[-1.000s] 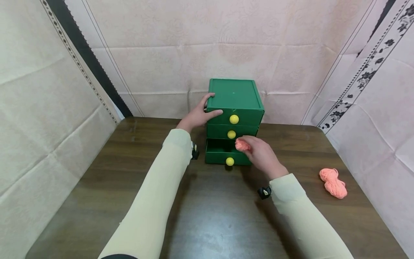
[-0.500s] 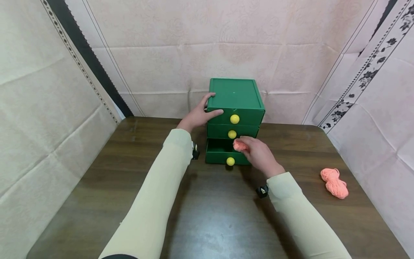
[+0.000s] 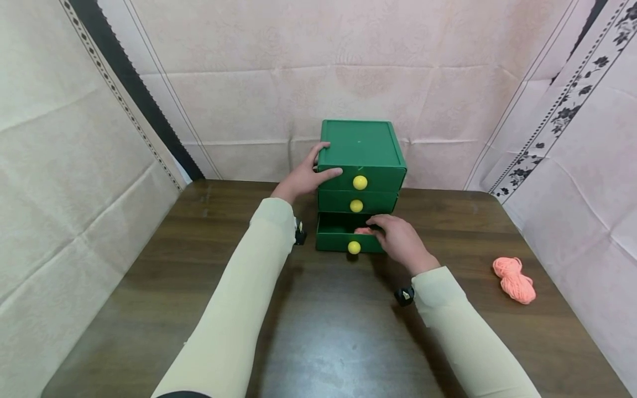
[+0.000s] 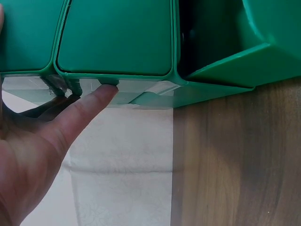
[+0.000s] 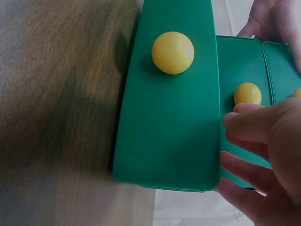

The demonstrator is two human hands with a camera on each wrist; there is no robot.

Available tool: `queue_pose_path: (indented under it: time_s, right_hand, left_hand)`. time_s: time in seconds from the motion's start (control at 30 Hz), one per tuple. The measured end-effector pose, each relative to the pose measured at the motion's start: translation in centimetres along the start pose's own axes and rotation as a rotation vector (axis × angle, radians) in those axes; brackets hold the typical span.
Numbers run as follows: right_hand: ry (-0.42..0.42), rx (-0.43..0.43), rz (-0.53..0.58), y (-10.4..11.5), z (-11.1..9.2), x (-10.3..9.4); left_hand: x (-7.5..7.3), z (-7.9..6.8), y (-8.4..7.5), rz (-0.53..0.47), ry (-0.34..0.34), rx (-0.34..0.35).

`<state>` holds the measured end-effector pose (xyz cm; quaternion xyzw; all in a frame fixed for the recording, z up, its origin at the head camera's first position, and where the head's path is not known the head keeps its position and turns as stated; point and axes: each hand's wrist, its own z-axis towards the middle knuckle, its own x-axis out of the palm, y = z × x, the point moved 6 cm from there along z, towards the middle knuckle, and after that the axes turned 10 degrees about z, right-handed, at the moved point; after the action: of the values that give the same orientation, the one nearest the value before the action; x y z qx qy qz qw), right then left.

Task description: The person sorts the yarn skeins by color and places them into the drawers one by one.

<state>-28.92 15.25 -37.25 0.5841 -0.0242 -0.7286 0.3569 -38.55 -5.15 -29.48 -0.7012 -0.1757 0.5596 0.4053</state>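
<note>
A green three-drawer cabinet [image 3: 360, 143] with round yellow knobs stands at the back of the table, its bottom drawer [image 3: 329, 242] pulled out. My left hand [image 3: 302, 179] rests spread against the cabinet's upper left side. In the left wrist view, one fingertip [image 4: 109, 89] touches the side wall by the middle drawer's edge. Over the right part of the open drawer is my right hand [image 3: 401, 241], its fingers [image 5: 244, 172] parted and loosely bent. Beside its fingertips a coral yarn bundle [image 3: 362, 231] lies inside the drawer, partly hidden by the drawer front.
Another coral yarn skein [image 3: 515, 280], pinched in at its middle, lies on the right of the brown wooden table [image 3: 318, 331]. Pale cloth [image 3: 239, 99] hangs behind the cabinet and along both sides. The upper two drawers are closed.
My right hand has moved slightly left and let go of the yarn bundle, which has dropped from the fingers into the bottom drawer. The left hand stays in place.
</note>
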Motion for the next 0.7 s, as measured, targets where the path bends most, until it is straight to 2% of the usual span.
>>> queue_pose_path:
  time_s: [0.47,0.7]
  right_hand:
    - [-0.020,0.015,0.011,-0.1,-0.6,-0.7]
    - [-0.038,0.009,0.001,-0.1,-0.9,-1.2]
  left_hand:
    - [0.1,0.3,0.1,-0.025,0.007,0.007]
    - [0.0,-0.1,-0.3,-0.017,0.009,0.009]
